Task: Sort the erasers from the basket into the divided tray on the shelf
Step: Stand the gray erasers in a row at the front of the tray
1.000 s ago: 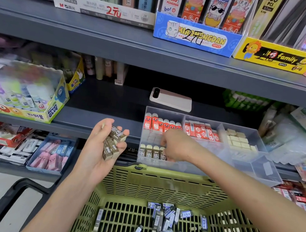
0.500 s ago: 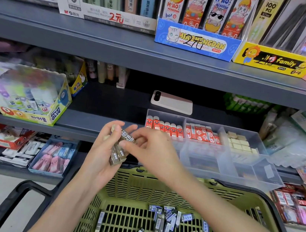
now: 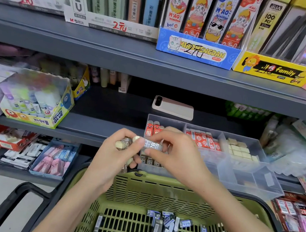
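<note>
tray (image 3: 241, 178): clear frosted plastic | basket (image 3: 157, 194): green matt slotted plastic | shelf (image 3: 107, 127): grey painted metal

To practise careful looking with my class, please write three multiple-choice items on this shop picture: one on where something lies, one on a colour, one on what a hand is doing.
1. Where does the phone lie?
A. on the floor
B. behind the tray, on the same shelf
C. in a hand

2. What colour is the basket?
A. green
B. red
C. white

3. What is the right hand doing?
A. lying flat on the shelf
B. hanging empty
C. pinching an eraser

Answers:
1 B: the phone shows just past the tray's back wall.
2 A: its slotted walls are olive green.
3 C: thumb and fingers close on the eraser, next to the bundle that the left hand holds.
</note>
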